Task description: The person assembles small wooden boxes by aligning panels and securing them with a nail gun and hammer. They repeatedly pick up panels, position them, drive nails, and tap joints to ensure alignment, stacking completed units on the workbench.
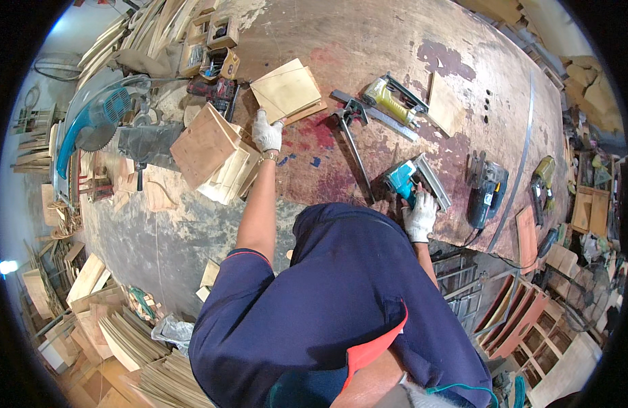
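Atop worn bench, teal nailer, pale boards

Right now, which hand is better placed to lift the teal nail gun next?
Probably the right hand: its gloved fingers are already at the teal nail gun. The left hand is farther off, at the near edge of the pale wooden panels, and would have to cross in front of the body.

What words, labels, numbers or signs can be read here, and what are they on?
Small wooden box: a dark marking on one side; I don't copy markings out.
Black-and-blue power tool: a pale label, too small to read.
Teal nail gun: no readable text.
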The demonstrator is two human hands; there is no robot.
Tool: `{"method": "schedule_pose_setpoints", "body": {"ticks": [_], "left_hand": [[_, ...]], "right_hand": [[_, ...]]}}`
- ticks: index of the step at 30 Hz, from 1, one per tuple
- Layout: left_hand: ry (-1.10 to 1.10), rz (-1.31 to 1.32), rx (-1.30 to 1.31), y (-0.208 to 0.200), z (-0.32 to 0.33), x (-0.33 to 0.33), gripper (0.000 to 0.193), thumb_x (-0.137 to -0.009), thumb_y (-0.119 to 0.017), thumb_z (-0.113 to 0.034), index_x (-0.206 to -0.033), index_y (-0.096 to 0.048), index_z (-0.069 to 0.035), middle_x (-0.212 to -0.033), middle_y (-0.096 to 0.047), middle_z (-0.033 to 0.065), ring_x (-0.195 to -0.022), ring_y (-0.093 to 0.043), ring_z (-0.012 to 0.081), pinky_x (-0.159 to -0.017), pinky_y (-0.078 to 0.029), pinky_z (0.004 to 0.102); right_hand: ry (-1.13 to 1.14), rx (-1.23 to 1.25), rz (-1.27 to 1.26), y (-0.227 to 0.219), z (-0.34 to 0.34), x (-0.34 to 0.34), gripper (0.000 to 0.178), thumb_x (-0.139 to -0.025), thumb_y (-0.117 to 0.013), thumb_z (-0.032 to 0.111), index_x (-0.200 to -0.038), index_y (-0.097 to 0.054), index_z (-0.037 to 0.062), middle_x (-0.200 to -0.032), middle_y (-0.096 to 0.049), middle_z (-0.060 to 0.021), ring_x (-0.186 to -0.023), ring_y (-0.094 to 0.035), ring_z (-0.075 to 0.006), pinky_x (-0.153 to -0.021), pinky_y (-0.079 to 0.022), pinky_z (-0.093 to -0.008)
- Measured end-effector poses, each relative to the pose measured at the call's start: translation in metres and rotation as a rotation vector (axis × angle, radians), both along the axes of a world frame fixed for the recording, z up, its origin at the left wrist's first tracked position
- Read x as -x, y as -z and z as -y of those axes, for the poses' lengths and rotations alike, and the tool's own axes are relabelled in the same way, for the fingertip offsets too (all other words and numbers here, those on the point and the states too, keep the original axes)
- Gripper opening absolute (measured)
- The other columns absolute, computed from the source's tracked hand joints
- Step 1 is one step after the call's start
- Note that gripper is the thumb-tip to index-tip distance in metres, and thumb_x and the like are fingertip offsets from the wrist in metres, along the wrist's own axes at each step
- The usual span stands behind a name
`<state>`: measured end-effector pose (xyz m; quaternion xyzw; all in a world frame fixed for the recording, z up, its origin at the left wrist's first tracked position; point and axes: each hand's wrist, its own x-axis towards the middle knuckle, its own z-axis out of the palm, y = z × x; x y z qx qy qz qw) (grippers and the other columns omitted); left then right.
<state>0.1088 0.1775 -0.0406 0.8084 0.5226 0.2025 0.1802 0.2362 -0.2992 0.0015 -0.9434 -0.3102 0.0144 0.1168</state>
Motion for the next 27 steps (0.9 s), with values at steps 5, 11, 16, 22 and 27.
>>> {"method": "schedule_pose_setpoints", "body": {"ticks": [5, 11, 16, 22, 27], "left_hand": [[-0.022, 0.197, 0.207, -0.016, -0.008, -0.007, 0.083, -0.074, -0.087, -0.036, -0.137, -0.051, 0.004, -0.129, -0.062, 0.0285, -0.119, -0.059, 0.0451, -0.100, -0.048, 0.0477], [-0.143, 0.862, 0.829, -0.022, -0.005, -0.025, 0.032, -0.085, -0.075, -0.013, -0.111, -0.060, -0.004, -0.105, -0.065, 0.0131, -0.086, -0.062, 0.0252, -0.064, -0.051, 0.0389], [-0.175, 0.885, 0.753, -0.052, 0.069, 0.012, 0.017, -0.089, -0.071, -0.009, -0.093, -0.055, -0.008, -0.089, -0.055, 0.0036, -0.080, -0.055, 0.0208, -0.068, -0.049, 0.0411], [0.167, -0.180, 0.177, -0.027, 0.139, 0.131, 0.020, -0.098, -0.065, -0.017, -0.106, -0.060, 0.001, -0.093, -0.065, 0.0134, -0.083, -0.062, 0.0296, -0.077, -0.052, 0.0427], [-0.317, 0.581, 0.959, -0.038, 0.215, 0.175, 0.016, -0.099, -0.061, -0.011, -0.111, -0.058, -0.001, -0.105, -0.066, 0.0104, -0.096, -0.065, 0.0241, -0.084, -0.054, 0.0399]], "right_hand": [[0.004, -0.040, 0.076, -0.006, -0.011, -0.024, 0.076, -0.084, -0.075, 0.032, -0.149, -0.045, 0.0051, -0.120, -0.060, -0.0169, -0.110, -0.058, -0.0361, -0.094, -0.045, -0.0471], [0.071, -0.166, 0.134, 0.006, -0.013, -0.051, 0.062, -0.087, -0.074, 0.032, -0.140, -0.054, 0.0067, -0.121, -0.063, -0.0180, -0.105, -0.063, -0.0379, -0.086, -0.050, -0.0474], [0.058, -0.093, 0.109, 0.015, -0.011, -0.053, 0.055, -0.089, -0.072, 0.036, -0.133, -0.058, 0.0073, -0.118, -0.066, -0.0176, -0.103, -0.065, -0.0352, -0.085, -0.050, -0.0462], [0.037, -0.154, 0.073, 0.022, -0.008, -0.055, 0.048, -0.091, -0.070, 0.036, -0.131, -0.060, 0.0109, -0.103, -0.067, -0.0120, -0.091, -0.065, -0.0313, -0.078, -0.050, -0.0453], [0.015, -0.194, 0.083, 0.018, -0.009, -0.056, 0.046, -0.090, -0.070, 0.031, -0.130, -0.060, 0.0121, -0.104, -0.068, -0.0091, -0.090, -0.066, -0.0286, -0.075, -0.051, -0.0436]]}}
